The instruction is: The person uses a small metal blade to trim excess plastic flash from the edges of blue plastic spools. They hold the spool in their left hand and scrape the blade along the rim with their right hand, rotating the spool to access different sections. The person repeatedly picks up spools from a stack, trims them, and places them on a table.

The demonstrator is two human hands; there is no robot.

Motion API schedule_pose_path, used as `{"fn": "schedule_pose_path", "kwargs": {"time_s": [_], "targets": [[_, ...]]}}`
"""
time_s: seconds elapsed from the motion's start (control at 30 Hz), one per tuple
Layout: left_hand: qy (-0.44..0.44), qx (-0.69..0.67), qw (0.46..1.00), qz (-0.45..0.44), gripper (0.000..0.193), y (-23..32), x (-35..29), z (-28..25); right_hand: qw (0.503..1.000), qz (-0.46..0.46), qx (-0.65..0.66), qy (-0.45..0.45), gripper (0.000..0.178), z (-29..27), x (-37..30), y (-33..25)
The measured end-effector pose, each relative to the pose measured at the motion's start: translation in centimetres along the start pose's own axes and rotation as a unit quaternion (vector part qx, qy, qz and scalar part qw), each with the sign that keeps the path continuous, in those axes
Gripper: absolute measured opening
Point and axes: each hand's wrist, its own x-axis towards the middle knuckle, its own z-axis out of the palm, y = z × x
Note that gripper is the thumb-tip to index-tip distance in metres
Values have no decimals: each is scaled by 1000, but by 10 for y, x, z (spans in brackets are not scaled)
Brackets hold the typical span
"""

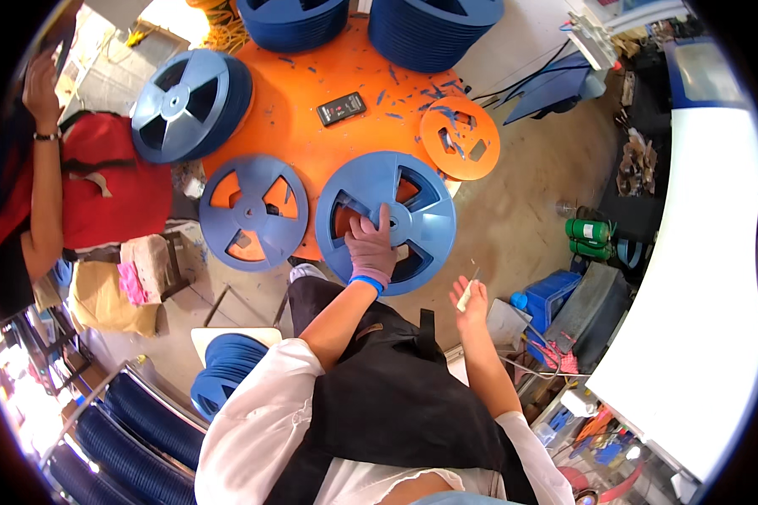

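Observation:
A blue plastic reel flange (432, 192) with cut-out windows and a centre hub overhangs the near edge of the orange round table (282, 80). My left hand (370, 255), in a greyish-purple glove with a blue wristband, grips it beside the hub, the index finger laid along the surface. To the right of the flange and apart from it, my bare right hand (473, 303) holds a small knife (466, 295) with a pale handle and a thin blade pointing up. Another blue flange (251, 212) lies just left of the first one.
Stacks of blue flanges (434, 38) stand at the table's far side and left (181, 105). A black handheld device (342, 109), an orange disc (461, 139) and blue shavings lie on the table. At far left is another person's arm (45, 185). Green cylinders (588, 238) stand right.

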Motion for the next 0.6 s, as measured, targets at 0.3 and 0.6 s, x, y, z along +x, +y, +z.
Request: {"fn": "schedule_pose_path", "kwargs": {"time_s": [0.3, 0.6], "targets": [[-79, -70, 992, -69, 100, 5, 0, -8, 998, 30, -11, -58, 13, 69, 47, 19], [96, -121, 985, -81, 82, -126, -41, -11, 993, -67, -86, -39, 22, 19, 84, -5]]}}
